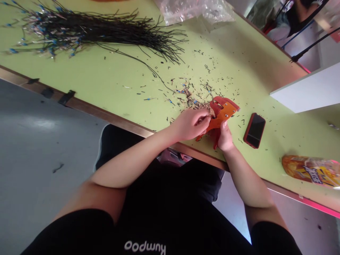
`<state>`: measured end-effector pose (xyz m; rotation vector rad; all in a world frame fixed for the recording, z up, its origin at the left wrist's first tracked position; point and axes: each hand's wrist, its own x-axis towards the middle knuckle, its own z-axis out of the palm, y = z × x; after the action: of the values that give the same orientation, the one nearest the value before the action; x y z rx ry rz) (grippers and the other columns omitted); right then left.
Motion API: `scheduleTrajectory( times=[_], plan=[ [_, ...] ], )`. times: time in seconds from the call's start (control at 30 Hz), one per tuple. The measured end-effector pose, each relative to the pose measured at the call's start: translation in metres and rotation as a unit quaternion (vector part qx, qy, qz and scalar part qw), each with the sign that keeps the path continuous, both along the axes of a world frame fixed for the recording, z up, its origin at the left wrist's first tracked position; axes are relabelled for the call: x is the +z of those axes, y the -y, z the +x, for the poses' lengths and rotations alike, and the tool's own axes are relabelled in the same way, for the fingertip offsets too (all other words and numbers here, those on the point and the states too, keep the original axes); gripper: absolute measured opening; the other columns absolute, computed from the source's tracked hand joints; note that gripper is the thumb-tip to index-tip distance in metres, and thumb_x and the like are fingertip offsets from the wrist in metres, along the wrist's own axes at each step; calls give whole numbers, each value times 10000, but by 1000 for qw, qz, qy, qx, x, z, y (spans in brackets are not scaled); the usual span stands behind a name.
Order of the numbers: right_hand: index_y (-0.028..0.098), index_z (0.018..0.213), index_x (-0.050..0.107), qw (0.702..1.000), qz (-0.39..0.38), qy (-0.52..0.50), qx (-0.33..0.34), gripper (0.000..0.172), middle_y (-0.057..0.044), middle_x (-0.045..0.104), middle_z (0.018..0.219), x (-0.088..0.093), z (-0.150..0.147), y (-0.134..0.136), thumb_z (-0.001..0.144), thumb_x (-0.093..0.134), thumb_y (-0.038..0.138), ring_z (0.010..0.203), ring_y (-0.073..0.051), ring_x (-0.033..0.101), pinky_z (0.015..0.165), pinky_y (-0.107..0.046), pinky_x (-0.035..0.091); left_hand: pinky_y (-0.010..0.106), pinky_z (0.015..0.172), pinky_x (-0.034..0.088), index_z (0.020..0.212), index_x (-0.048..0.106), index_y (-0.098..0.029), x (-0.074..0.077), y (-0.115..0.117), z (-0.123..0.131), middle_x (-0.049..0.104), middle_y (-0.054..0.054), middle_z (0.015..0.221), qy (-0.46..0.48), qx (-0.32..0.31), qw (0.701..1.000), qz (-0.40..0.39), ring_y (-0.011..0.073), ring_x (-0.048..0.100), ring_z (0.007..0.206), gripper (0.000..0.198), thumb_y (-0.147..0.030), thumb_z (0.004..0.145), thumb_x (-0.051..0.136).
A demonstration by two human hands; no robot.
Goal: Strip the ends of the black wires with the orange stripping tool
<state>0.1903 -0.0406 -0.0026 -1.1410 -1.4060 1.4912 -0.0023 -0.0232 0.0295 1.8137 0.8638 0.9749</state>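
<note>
Right hand (pixel 225 137) wrapped round orange wire strippers (pixel 226 114), left hand (pixel 191 124) curled against them, contents hidden, scattered offcuts (pixel 189 95), smartphone (pixel 255 130) nearby, black wire bundle (pixel 114 32)

On the table (pixel 106 85), your right hand (pixel 225 136) grips the hand tool (pixel 225 109) near the front edge. Clippings (pixel 188 94) lie beyond and left of your grip; the wire bundle (pixel 111 30), farther left; plastic bags (pixel 196 10), well beyond. Right: phone (pixel 255 129) near, package (pixel 310 170) farther.
</note>
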Motion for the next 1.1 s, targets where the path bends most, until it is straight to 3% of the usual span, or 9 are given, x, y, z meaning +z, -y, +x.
scheduleTrajectory(
  times=[0.1, 0.23, 0.47, 0.73, 0.87, 0.93, 1.1],
  plan=[
    [304, 1048, 716, 998, 44, 30, -37, 715, -104, 790, 985, 3, -1, 0, 899, 454, 953, 1195, -383, 744, 925, -564, 692, 229, 575, 434, 692, 508, -215, 4, 0, 0, 689, -32, 602, -3, -15, 999, -31, 95, 595, 529, 330, -253, 1018, 475],
    [289, 810, 664, 998, 41, 12, -40, 635, -83, 737, 753, 4, -3, 3, 919, 523, 898, 1053, -365, 782, 858, -551, 704, 230, 587, 433, 711, 544, -212, 4, 0, 1, 703, -28, 620, -11, -23, 999, -38, 100, 611, 544, 309, -252, 1012, 484],
    [261, 772, 646, 999, 21, -20, -43, 591, -29, 677, 631, 4, -6, 6, 898, 645, 839, 707, -279, 770, 607, -431, 685, 249, 562, 373, 709, 538, -211, 0, -2, 2, 679, -25, 606, -33, -2, 999, -15, 107, 573, 534, 328, -287, 1024, 486],
    [270, 649, 540, 999, 21, -16, -39, 631, 5, 537, 485, 1, -11, 9, 907, 632, 839, 454, -206, 582, 415, -358, 505, 249, 546, 341, 716, 489, -211, -4, -3, 3, 645, -26, 632, -38, 4, 999, 16, 104, 556, 558, 294, -303, 994, 503],
    [277, 642, 503, 997, 22, -63, -47, 624, 48, 432, 462, 6, -10, 8, 888, 682, 822, 386, -157, 427, 391, -339, 432, 253, 534, 306, 730, 489, -211, -3, -2, 1, 555, -41, 601, -32, -9, 999, 22, 97, 479, 529, 286, -293, 1004, 489],
    [277, 659, 505, 995, 11, -92, -39, 625, 64, 397, 479, 15, -7, 5, 872, 689, 836, 391, -146, 387, 409, -340, 458, 256, 524, 280, 720, 441, -217, -2, -1, -1, 469, -58, 568, -23, -12, 999, 20, 93, 417, 507, 321, -301, 1027, 480],
    [271, 785, 615, 984, 25, -172, -46, 645, 23, 502, 616, 34, 8, -8, 846, 623, 913, 600, -215, 621, 643, -430, 644, 258, 508, 264, 724, 422, -225, -5, -3, -6, 394, -69, 587, 26, 1, 999, 20, 88, 359, 495, 373, -340, 1075, 475]
  ],
)
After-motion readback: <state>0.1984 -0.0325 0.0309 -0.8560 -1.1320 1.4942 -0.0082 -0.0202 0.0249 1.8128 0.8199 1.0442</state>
